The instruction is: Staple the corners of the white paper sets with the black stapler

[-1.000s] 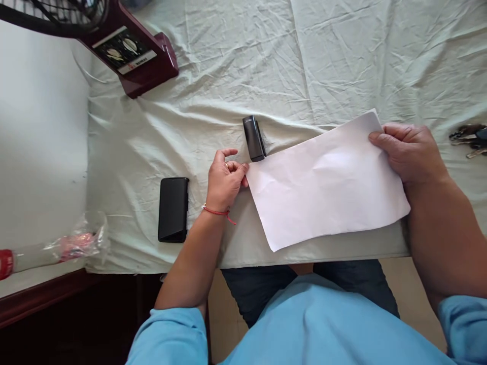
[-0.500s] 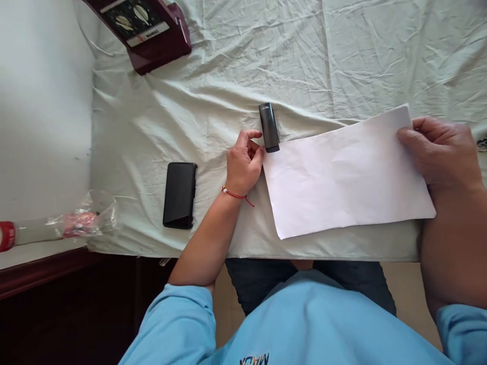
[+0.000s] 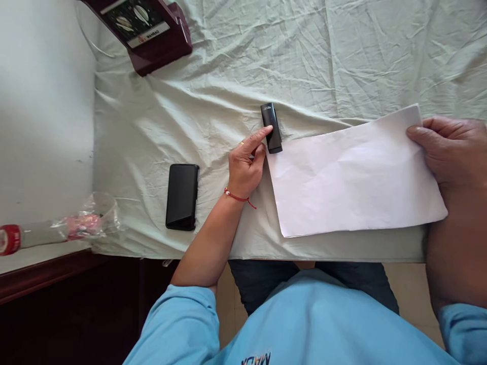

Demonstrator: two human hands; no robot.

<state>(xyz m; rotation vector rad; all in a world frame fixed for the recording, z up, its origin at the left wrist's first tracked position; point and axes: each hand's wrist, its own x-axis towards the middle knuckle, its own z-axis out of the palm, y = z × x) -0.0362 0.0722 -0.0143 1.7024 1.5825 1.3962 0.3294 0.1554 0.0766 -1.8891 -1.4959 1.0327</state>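
Note:
A folded white paper (image 3: 353,177) lies on the pale green sheet (image 3: 213,91), near its front edge. My right hand (image 3: 452,152) grips the paper's right end, fingers on top. A small black stapler (image 3: 271,128) lies just beyond the paper's left corner. My left hand (image 3: 245,165) is beside that corner with a red thread on the wrist. Its index finger stretches out and touches the stapler's side while the other fingers stay loosely curled, holding nothing.
A black phone (image 3: 182,195) lies face up left of my left hand. A dark red fan base (image 3: 152,33) stands at the back left. A bottle wrapped in crumpled plastic (image 3: 57,228) lies on the white ledge at far left.
My left hand let go of the paper's left corner and reached its index finger up to the stapler. The right hand kept its hold on the paper.

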